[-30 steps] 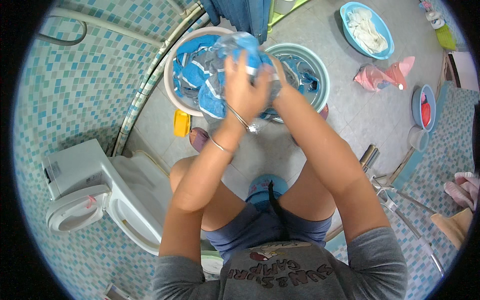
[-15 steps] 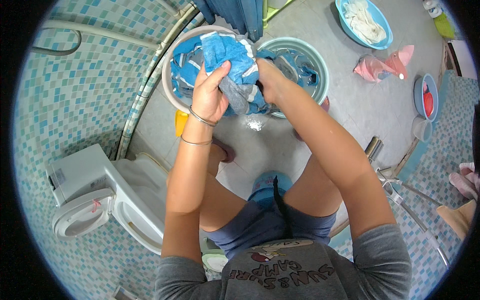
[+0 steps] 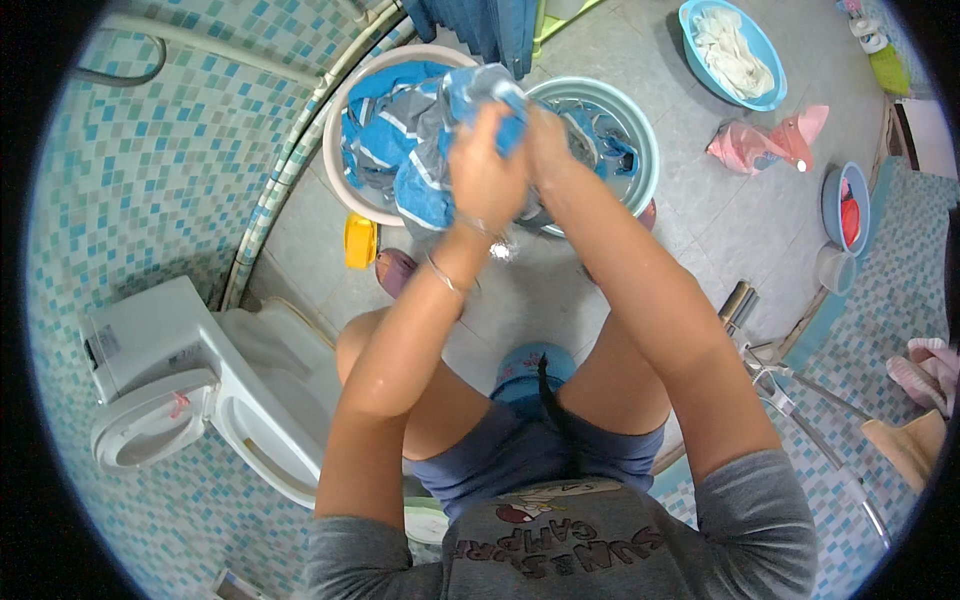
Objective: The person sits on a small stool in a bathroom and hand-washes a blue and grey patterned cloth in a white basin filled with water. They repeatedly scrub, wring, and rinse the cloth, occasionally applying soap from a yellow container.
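A wet blue-and-grey cloth with white stripes (image 3: pixel 425 195) is bunched up between my hands, part of it spread over the pink basin (image 3: pixel 334 165) at the far left. My left hand (image 3: pixel 488 170) grips the bunch; motion blurs its fingers. Close beside it, my right hand (image 3: pixel 546 150) is closed on the same cloth, its fingertips mostly hidden. Under and right of my right hand stands a light green basin (image 3: pixel 652 160) with more blue-and-grey fabric (image 3: pixel 600 140) in water. My hands are over the gap between the two basins.
A blue basin of white cloth (image 3: pixel 735 55) and a pink plastic bag (image 3: pixel 765 142) lie far right. A small blue basin (image 3: pixel 832 205) holds something red. A yellow object (image 3: pixel 361 242) is beside the pink basin. The toilet (image 3: pixel 265 440) stands left, a metal-tubed frame (image 3: pixel 825 450) right.
My left hand has moved right and up, close to my right hand, both still on the cloth. More of the cloth now hangs over the pink basin's near rim.
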{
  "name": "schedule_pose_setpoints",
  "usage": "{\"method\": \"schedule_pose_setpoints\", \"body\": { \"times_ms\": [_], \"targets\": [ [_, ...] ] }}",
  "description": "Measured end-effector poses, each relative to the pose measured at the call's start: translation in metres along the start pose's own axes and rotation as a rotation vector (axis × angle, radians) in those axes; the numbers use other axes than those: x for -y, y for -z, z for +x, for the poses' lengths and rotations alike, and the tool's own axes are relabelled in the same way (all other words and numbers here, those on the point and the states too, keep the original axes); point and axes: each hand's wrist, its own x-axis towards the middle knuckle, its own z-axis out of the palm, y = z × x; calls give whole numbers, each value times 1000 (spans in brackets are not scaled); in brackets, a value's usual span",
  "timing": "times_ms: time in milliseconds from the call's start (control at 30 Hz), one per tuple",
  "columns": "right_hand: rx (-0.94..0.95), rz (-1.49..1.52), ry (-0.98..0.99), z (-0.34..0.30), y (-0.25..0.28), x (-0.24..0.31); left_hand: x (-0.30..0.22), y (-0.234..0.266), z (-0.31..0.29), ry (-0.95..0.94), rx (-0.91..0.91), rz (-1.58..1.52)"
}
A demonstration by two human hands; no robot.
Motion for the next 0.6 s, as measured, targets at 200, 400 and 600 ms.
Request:
{"method": "schedule_pose_setpoints", "body": {
  "times_ms": [200,400,600],
  "targets": [
    [-32,-26,-45,-45,-44,9,15,13,8,195,-98,-99],
    [-123,-100,-211,-67,-55,38,0,15,8,140,-49,-69],
    [44,-49,-287,-19,-16,37,-38,8,-27,-5,8,-42]
  ]
}}
